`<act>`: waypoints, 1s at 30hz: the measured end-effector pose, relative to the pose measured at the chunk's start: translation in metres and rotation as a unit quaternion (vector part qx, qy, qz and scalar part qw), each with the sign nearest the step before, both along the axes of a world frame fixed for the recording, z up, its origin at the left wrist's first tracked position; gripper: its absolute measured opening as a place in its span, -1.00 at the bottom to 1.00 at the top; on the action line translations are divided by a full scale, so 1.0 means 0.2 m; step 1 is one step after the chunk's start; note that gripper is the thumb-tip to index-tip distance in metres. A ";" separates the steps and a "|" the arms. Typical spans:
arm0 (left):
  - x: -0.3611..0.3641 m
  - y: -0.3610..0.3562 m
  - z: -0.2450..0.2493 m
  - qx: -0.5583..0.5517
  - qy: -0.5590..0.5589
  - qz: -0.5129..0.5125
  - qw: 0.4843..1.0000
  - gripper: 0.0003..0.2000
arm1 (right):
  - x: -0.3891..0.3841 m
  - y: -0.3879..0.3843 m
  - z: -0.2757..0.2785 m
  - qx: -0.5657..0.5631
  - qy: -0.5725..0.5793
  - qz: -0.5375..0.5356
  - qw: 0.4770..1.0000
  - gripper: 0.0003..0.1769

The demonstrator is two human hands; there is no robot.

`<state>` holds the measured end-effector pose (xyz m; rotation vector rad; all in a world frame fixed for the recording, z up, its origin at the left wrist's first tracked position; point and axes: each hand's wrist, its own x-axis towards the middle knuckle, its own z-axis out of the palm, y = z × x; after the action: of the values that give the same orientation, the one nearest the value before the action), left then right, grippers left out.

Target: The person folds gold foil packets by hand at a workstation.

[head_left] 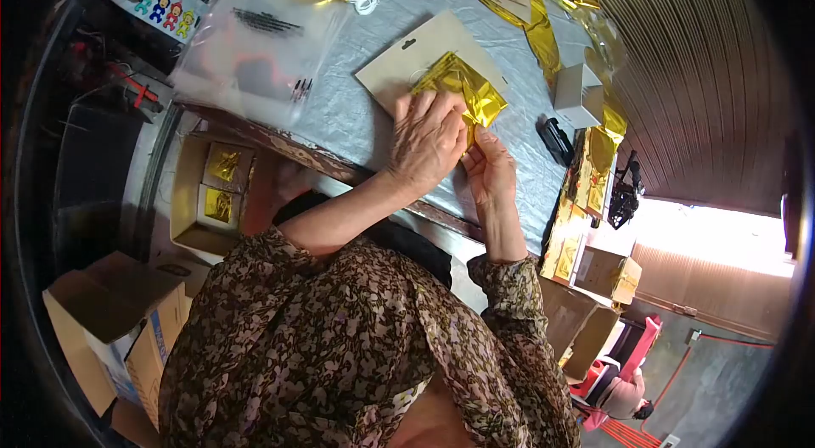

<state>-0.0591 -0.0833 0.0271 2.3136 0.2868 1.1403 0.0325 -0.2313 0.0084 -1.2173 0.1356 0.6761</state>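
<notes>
Fingers of the left hand [427,138] are bent over the gold foil [480,98], pressing it; can't tell if they grip. Right hand [492,172] has thumb and fingers nearly closed, pinching the foil's near corner. Foil lies on a beige card [389,64] with a hang slot, on the tabletop [340,113]. Clear plastic sleeves [246,53] sit left, black marks unreadable. Cartoon-figure panel [165,11] at upper left, its lettering too small to read.

My left hand [429,138] curls its fingers, back upward; just right of it, my right hand [492,170] bends its fingers inward.
</notes>
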 end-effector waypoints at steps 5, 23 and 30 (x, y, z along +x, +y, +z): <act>0.02 0.00 0.01 -0.016 -0.007 0.003 1.000 -0.84 | -0.03 0.12 0.07 -0.019 -0.052 -0.038 0.998 -0.85; 0.00 0.19 -0.06 -0.030 0.045 -0.185 0.981 -0.80 | 0.14 0.22 0.05 -0.023 0.022 0.078 0.996 -0.82; -0.07 0.67 -0.13 0.035 0.253 -0.082 0.963 -0.13 | 0.13 0.25 0.06 -0.058 0.021 0.101 0.993 -0.82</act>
<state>-0.0734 0.0507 0.0003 2.6088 0.2344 0.4725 0.0592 -0.1810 0.0206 -1.3396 0.0893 0.8801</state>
